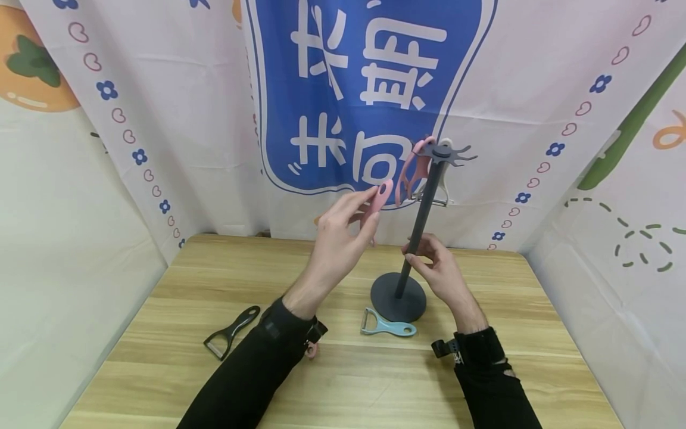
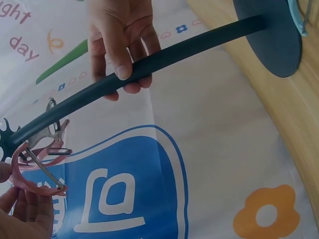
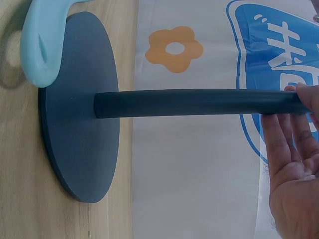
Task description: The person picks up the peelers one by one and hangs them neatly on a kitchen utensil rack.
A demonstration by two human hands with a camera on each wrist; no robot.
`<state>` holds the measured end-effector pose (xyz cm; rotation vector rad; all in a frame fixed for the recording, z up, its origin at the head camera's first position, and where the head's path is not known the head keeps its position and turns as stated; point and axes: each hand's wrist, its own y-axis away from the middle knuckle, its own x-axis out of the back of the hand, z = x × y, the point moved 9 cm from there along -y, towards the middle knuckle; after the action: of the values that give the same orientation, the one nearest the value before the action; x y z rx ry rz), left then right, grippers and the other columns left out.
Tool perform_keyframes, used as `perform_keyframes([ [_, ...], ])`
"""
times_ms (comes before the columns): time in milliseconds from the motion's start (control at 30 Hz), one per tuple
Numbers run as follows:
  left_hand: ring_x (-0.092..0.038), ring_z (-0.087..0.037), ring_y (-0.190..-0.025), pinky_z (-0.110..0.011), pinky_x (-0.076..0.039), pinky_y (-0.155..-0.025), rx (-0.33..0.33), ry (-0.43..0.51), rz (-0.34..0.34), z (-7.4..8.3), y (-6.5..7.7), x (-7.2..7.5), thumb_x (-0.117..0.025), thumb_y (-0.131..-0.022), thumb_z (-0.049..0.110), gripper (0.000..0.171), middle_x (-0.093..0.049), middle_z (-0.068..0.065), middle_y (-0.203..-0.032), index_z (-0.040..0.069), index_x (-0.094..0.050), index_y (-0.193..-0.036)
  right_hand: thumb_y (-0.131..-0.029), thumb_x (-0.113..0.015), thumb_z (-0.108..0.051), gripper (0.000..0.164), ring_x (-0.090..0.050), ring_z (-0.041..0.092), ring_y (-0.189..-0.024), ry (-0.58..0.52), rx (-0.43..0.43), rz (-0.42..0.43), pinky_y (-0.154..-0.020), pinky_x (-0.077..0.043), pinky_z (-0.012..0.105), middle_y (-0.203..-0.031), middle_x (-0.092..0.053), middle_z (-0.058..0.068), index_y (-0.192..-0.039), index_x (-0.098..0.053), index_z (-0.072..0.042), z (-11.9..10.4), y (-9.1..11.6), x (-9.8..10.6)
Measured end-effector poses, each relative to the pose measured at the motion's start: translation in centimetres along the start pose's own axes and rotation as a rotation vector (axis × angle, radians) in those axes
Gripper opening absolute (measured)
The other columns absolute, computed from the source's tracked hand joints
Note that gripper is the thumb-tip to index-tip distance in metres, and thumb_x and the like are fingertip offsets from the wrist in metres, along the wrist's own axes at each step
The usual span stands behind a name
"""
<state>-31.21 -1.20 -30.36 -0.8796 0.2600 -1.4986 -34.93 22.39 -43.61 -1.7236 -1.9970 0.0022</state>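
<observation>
A dark upright stand (image 1: 423, 217) with a round base and a ring of hooks (image 1: 442, 153) on top stands toward the back of the table. My right hand (image 1: 442, 268) pinches its pole between thumb and fingers, below mid-height. Up in the air, left of the hooks, my left hand (image 1: 345, 229) holds a pink peeler (image 1: 382, 195) by its handle; its blade end shows in the left wrist view (image 2: 37, 184). Another pink peeler (image 1: 405, 173) and a white peeler (image 1: 446, 182) hang from the hooks, blades down.
A light blue peeler (image 1: 393, 328) lies in front of the stand's base. A black peeler (image 1: 230, 333) rests on the left of the wooden table (image 1: 343, 393). Part of a pink thing (image 1: 311, 350) pokes out beside my left sleeve. Printed curtains (image 1: 203, 149) surround the table.
</observation>
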Motion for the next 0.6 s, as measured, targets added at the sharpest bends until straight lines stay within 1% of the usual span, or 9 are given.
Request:
perform_keyframes([
  [233,-0.077,-0.028,-0.13,-0.039,-0.069,-0.119,-0.026,-0.013,0.007,1.0,-1.0,-0.2,-0.074,-0.117,0.018,0.052,-0.073,-0.015,-0.151,0.012,-0.065,-0.168,-0.116,-0.072,-0.003,0.044,-0.073,-0.006,-0.117,-0.001,0.0,0.002,-0.099,-0.067,0.017,-0.141,-0.076,0.03,-0.157,-0.06,0.0,0.2,0.0,0.1],
  [400,-0.077,-0.03,-0.129,-0.041,-0.07,-0.118,-0.047,-0.014,0.013,1.7,-1.8,-0.2,-0.073,-0.117,0.016,0.051,-0.073,-0.017,-0.152,0.01,-0.065,-0.167,-0.115,-0.073,-0.003,0.045,-0.073,-0.006,-0.117,-0.003,0.002,0.001,-0.1,-0.067,0.017,-0.141,-0.076,0.03,-0.158,-0.059,0.001,0.2,0.0,0.1],
  [600,-0.079,-0.031,-0.122,-0.041,-0.071,-0.113,-0.079,-0.003,0.021,2.5,-2.7,0.0,-0.073,-0.117,0.014,0.051,-0.072,-0.02,-0.152,0.006,-0.065,-0.166,-0.116,-0.073,-0.003,0.044,-0.073,-0.007,-0.116,0.002,0.004,0.0,-0.099,-0.067,0.017,-0.14,-0.076,0.03,-0.158,-0.059,-0.001,0.1,0.0,0.0],
])
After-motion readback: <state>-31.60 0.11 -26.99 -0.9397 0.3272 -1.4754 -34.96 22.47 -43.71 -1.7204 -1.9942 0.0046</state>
